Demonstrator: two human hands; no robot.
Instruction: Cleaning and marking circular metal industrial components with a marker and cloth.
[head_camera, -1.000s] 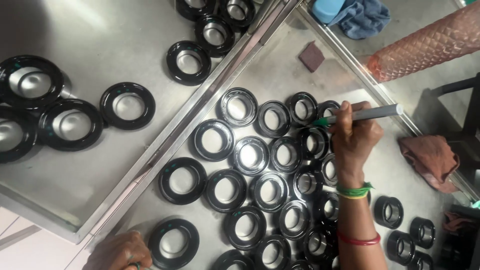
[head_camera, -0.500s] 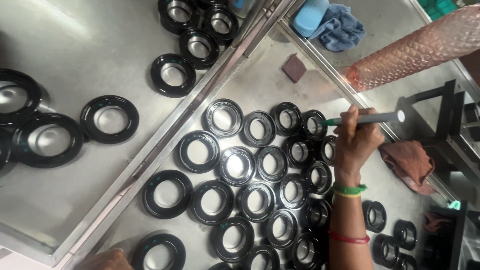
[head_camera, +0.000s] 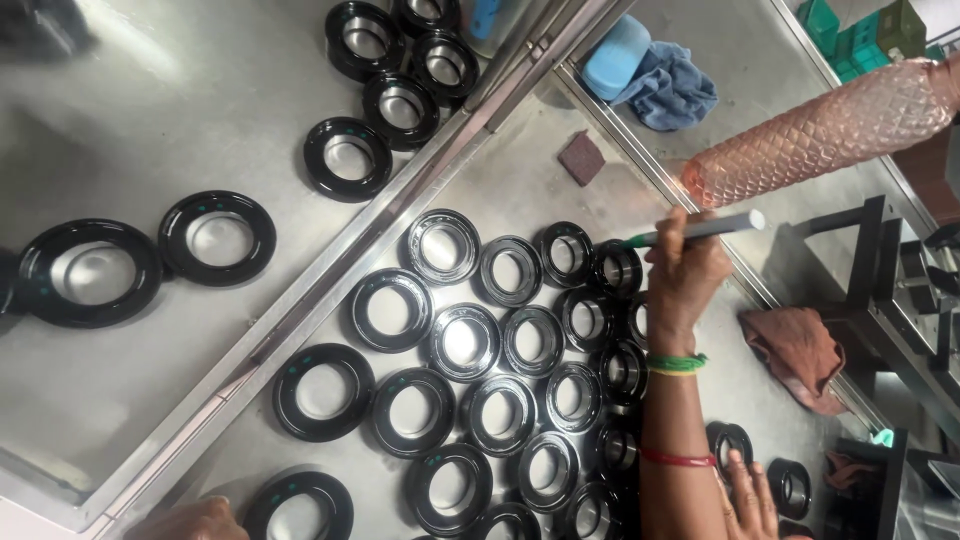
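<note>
Right now the right hand (head_camera: 685, 275), mid-right of the frame, is closed around a grey marker pen (head_camera: 700, 230) w/ a green tip; the tip points left and sits just at the rim of a black ring seal (head_camera: 617, 268) in the upper right of the cluster. Green, yellow and red bangles sit on that wrist and forearm. Black ring seals lie flat in rows below and left of the hand on the steel surface (head_camera: 520, 180), most touching or just beside each other. The left hand (head_camera: 195, 520) shows only partly at the bottom left edge; can't tell if it grips anything, but it's just beside a ring seal (head_camera: 298, 505) w/ a small green mark. Another hand (head_camera: 750, 495), fingers spread, rests at the bottom right near two small seals. Across a raised metal rail, upper left, larger seals (head_camera: 217, 237) lie on a second steel tray. Upper right: pink textured bottle (head_camera: 820, 130) lying on its side, blue cloth (head_camera: 670, 85), small dark square pad (head_camera: 581, 158). A reddish rag (head_camera: 795, 350) lies to the right of the hand.
</note>
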